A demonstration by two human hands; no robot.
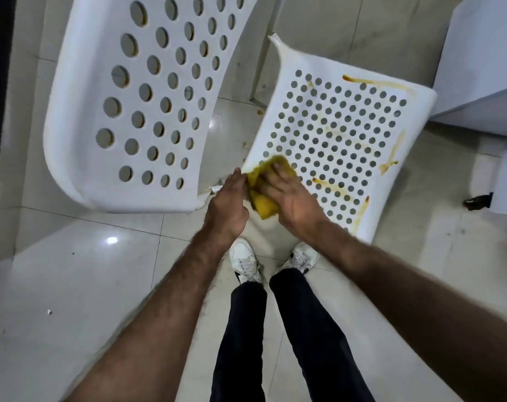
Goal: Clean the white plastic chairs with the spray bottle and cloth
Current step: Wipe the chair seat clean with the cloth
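Right hand is laid flat on the cloth, fingers spread and nearly straight, palm down, and the yellow cloth is pressed against the seat at its near left corner. Nothing is gripped here; the cloth is simply pinned and pushed, which looks like the way a wiping stroke is driven. Left hand is set just left of the cloth, at the seat's near left edge, fingers held together and only slightly bent, their tips touching the cloth's edge. Whether the seat rim is also being steadied by it cannot be told, since the contact is hidden behind the hand.

The seat is perforated with small holes, and brown-orange smears are seen along its far edge, down its right side and across its near part, right of the cloth. None of these has been reached yet, so most of the wiping is judged to lie ahead. The cloth is started at the corner nearest the body, probably so strokes can be carried outward across the seat.

Left of the seat, a backrest with larger holes is seen tilted toward the camera. No spray bottle is in view. Below the seat, white shoes are planted on the floor.
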